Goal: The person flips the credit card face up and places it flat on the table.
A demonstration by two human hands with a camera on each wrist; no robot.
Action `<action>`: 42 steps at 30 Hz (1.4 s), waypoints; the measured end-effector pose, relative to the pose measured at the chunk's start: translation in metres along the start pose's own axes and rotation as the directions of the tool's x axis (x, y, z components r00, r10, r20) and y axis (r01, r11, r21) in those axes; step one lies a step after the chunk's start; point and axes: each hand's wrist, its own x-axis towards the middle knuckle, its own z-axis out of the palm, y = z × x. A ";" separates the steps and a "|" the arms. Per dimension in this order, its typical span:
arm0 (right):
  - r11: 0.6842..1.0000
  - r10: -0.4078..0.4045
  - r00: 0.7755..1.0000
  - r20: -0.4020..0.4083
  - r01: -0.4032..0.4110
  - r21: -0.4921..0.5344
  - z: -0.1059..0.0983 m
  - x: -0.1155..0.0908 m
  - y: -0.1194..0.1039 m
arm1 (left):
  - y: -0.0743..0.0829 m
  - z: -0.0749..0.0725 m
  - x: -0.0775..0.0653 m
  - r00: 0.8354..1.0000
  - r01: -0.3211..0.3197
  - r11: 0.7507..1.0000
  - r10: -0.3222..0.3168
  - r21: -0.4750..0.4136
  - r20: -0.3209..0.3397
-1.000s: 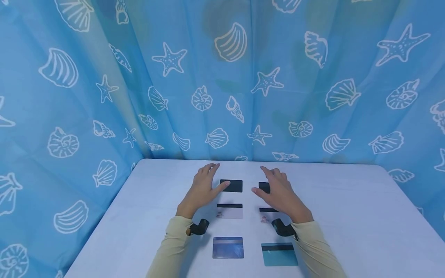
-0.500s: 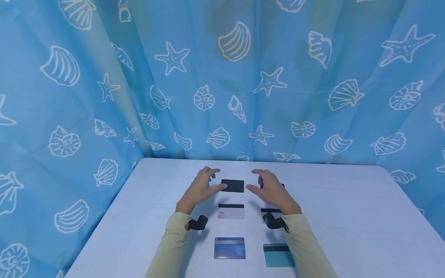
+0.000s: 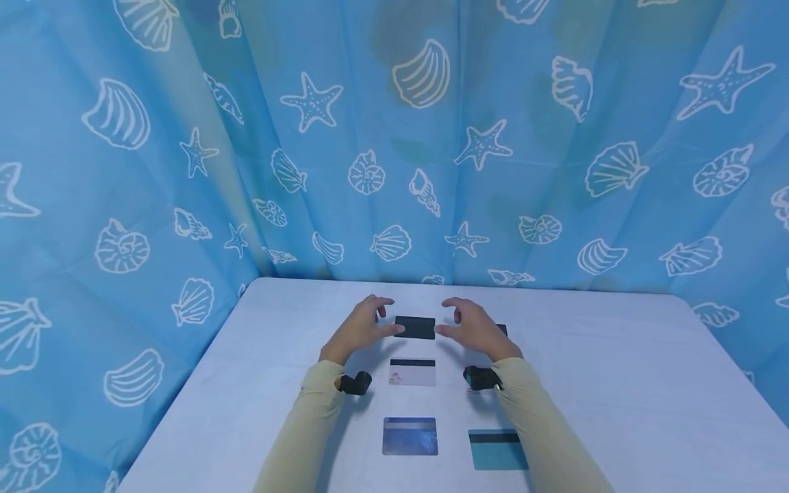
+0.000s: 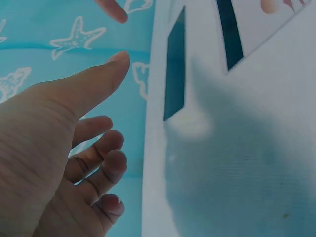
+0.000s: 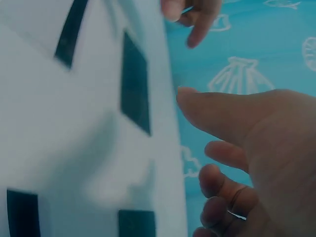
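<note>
Side by side above the table's far part, my left hand (image 3: 360, 330) and right hand (image 3: 476, 333) face each other with nothing in their loosely bent fingers. Between them lies a black card (image 3: 416, 328); both thumb tips overlap its ends in the head view. The left wrist view shows the left thumb (image 4: 101, 81) apart from that card (image 4: 176, 69). In the right wrist view the right thumb (image 5: 222, 111) likewise stands off the card (image 5: 135, 84). A second black card (image 3: 502, 329) is mostly hidden behind my right hand.
Nearer me lie a whitish card (image 3: 411, 374) with a black stripe, a blue card (image 3: 409, 438) and a teal card (image 3: 498, 453), the last partly under my right forearm. Black wrist cameras (image 3: 355, 383) sit on both wrists. A blue shell-print curtain (image 3: 394, 171) stands behind the white table (image 3: 616, 383).
The right hand has moved left, toward the left hand, uncovering part of the second black card and covering the right-hand whitish card. Fingers of both hands have bent inward more.
</note>
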 end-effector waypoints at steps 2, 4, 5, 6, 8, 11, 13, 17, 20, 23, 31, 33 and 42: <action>1.000 0.003 1.000 0.011 -0.003 -0.003 0.003 0.004 0.003 | -0.002 0.003 0.003 1.000 0.015 1.000 -0.015 -0.006 0.016; 1.000 0.009 1.000 0.023 -0.009 -0.007 0.006 0.006 0.005 | -0.004 0.006 0.005 0.999 0.034 0.999 -0.034 -0.010 0.033; 1.000 0.015 0.999 0.030 -0.015 -0.010 0.007 0.008 0.006 | -0.005 0.007 0.006 0.998 0.043 0.999 -0.042 -0.012 0.040; 1.000 0.023 0.999 0.035 -0.022 -0.014 0.009 0.009 0.007 | -0.005 0.008 0.006 0.998 0.051 0.999 -0.050 -0.013 0.047; 0.999 0.031 0.999 0.041 -0.031 -0.021 0.013 0.011 0.008 | -0.005 0.010 0.007 0.996 0.063 0.998 -0.063 -0.008 0.060; 0.998 0.055 0.997 0.049 -0.054 -0.035 0.018 0.014 0.008 | -0.006 0.013 0.008 0.995 0.068 0.998 -0.068 -0.001 0.079; 0.997 0.064 0.996 0.056 -0.061 -0.041 0.020 0.014 0.007 | -0.007 0.014 0.008 0.994 0.072 0.997 -0.073 0.006 0.088; 0.996 0.072 0.995 0.073 -0.069 -0.047 0.024 0.015 0.004 | -0.007 0.015 0.007 0.991 0.090 0.996 -0.091 0.016 0.095; 0.996 0.071 0.995 0.075 -0.066 -0.063 0.024 0.016 0.001 | -0.007 0.014 0.006 0.989 0.099 0.995 -0.101 0.024 0.105; 0.995 0.064 0.995 0.076 -0.058 -0.077 0.024 0.017 -0.004 | -0.007 0.013 0.006 0.988 0.098 0.995 -0.101 0.028 0.114; 0.994 0.077 0.992 0.098 -0.069 -0.088 0.022 0.020 -0.009 | -0.009 0.013 0.009 0.990 0.076 0.997 -0.079 0.029 0.117; 0.994 0.077 0.992 0.100 -0.069 -0.084 0.022 0.021 -0.008 | -0.009 0.014 0.010 0.990 0.078 0.997 -0.081 0.025 0.115; 0.993 0.113 0.988 0.103 -0.109 -0.048 0.021 0.021 -0.008 | -0.007 0.014 0.011 0.988 0.089 0.996 -0.091 0.024 0.121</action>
